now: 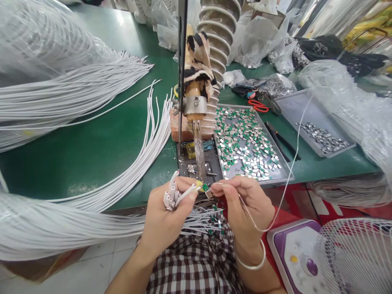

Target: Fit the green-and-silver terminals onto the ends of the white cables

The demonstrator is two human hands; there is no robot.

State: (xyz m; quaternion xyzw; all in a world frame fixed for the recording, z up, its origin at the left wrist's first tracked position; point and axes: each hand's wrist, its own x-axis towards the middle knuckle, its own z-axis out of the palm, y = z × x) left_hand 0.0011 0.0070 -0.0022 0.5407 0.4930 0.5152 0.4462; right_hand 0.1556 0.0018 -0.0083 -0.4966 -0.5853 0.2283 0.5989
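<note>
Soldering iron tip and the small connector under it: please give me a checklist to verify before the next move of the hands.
1. Left hand grips the bundle of white cables: ok.
2. One cable end with the small green connector sits just below the soldering iron tip: ok.
3. Right hand pinches the thin solder wire near the connector: ok.
4. Wire touches the joint: cannot tell.
5. Fingers clear of the iron tip: ok, though close.
6. Tray of connectors near the right hand: ok.
</note>
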